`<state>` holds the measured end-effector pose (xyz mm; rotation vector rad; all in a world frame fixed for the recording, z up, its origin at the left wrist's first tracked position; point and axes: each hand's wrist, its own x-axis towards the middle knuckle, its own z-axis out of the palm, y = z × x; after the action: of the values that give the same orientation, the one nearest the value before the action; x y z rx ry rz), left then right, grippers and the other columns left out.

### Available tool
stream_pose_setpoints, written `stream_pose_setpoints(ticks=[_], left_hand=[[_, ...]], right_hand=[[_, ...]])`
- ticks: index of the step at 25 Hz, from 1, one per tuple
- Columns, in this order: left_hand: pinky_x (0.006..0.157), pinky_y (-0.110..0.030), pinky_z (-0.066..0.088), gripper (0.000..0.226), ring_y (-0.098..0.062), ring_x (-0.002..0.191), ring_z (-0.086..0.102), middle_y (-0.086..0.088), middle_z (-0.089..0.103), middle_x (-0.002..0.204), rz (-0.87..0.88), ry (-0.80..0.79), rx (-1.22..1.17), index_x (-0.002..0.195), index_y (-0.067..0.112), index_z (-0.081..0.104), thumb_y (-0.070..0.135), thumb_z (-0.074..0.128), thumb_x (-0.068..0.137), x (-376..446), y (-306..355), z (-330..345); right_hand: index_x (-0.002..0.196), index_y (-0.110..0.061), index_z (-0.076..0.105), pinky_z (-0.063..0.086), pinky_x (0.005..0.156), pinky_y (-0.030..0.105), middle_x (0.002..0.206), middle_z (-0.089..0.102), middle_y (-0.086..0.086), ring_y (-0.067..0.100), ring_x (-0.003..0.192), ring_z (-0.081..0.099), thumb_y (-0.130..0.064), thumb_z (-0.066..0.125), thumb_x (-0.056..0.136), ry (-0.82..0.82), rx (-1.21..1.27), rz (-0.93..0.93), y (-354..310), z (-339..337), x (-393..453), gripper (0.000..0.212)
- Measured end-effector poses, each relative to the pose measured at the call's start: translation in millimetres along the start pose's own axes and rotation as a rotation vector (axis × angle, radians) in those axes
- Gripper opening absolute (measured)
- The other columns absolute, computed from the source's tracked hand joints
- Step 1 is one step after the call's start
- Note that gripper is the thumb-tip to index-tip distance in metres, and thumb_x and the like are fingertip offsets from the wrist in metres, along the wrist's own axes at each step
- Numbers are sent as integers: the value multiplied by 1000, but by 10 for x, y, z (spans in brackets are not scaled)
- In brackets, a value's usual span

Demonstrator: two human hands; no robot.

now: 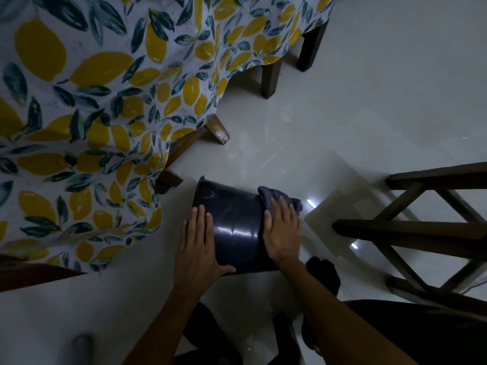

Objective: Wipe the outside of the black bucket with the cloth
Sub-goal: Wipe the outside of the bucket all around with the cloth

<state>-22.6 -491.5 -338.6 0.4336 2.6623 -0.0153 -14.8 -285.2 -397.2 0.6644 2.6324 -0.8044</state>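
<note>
The black bucket (pixel 234 222) lies tilted on the pale floor, its rim pointing up and to the left. My left hand (pixel 197 248) rests flat on the bucket's left side, fingers spread, steadying it. My right hand (pixel 282 233) presses a dark grey cloth (pixel 271 197) against the bucket's right side. Most of the cloth is hidden under my palm; a bunched part sticks out past my fingertips. The bucket's inside and its underside are out of sight.
A table draped in a lemon-print cloth (pixel 87 122) fills the left, with wooden legs (pixel 268 77) nearby. A dark wooden chair frame (pixel 421 233) stands at the right. My dark-clothed legs and feet (pixel 324 275) are below the bucket on the glossy tiled floor (pixel 369 114).
</note>
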Motion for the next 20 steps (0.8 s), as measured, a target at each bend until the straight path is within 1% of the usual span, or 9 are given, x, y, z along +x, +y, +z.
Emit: stream_pose_setpoints(ticks=[2,4,7,9,11,13,16,18,20], left_hand=[[120,-57,23,158,-38,154,-2,-22,-5,166,10,7,1,156,-1,4,90,68,44,-25,-6,32],[120,-59,23,156,-38,154,1,-22,-2,166,14,22,-16,156,-1,8,91,68,45,-64,10,38],[121,-59,16,143,-35,154,9,-19,10,166,-8,78,-64,156,6,18,98,54,53,-88,89,-77],[121,-56,17,130,-35,152,14,-17,16,165,-100,135,-132,157,14,18,97,49,62,12,149,-241],[118,-54,25,122,-37,151,16,-17,13,165,-232,142,-281,158,24,8,91,53,66,195,176,-375],[115,-52,31,123,-36,150,19,-15,11,165,-275,84,-407,157,29,0,87,59,65,342,168,-434],[113,-48,34,126,-33,147,25,-12,17,164,-233,124,-417,157,27,3,81,67,62,365,78,-428],[109,-50,38,128,-35,144,29,-14,20,162,-269,207,-419,157,25,9,76,74,60,310,-3,-421],[107,-51,41,130,-37,142,31,-17,20,160,-299,249,-416,157,24,13,67,84,56,240,-27,-399]], right_hand=[[159,-18,31,11,128,45,166,31,8,26,155,20,-49,8,104,14,14,-30,12,31,-74,67],[159,-16,33,13,128,45,166,31,9,28,154,23,-47,11,106,18,30,-66,1,21,-135,65],[159,-27,29,27,121,49,168,24,5,34,151,25,-46,21,109,-36,137,19,5,-36,-130,54],[158,-30,30,32,117,50,168,25,4,36,148,29,-45,27,109,-23,173,32,17,-47,-124,52],[158,-29,32,32,118,49,167,27,4,35,147,32,-44,28,109,-13,178,15,20,-38,-135,51],[157,-27,33,30,119,47,167,27,4,33,148,31,-43,28,109,-28,203,21,21,-44,-134,51],[157,-25,36,30,119,47,166,28,5,34,147,31,-41,28,109,-20,246,-9,-66,-118,-72,51],[156,-21,38,30,121,48,165,30,7,34,147,32,-40,29,109,5,262,-77,-190,-169,-18,52],[156,-21,37,28,122,47,166,29,6,32,148,30,-41,27,108,13,289,-96,-265,-207,-20,54]])
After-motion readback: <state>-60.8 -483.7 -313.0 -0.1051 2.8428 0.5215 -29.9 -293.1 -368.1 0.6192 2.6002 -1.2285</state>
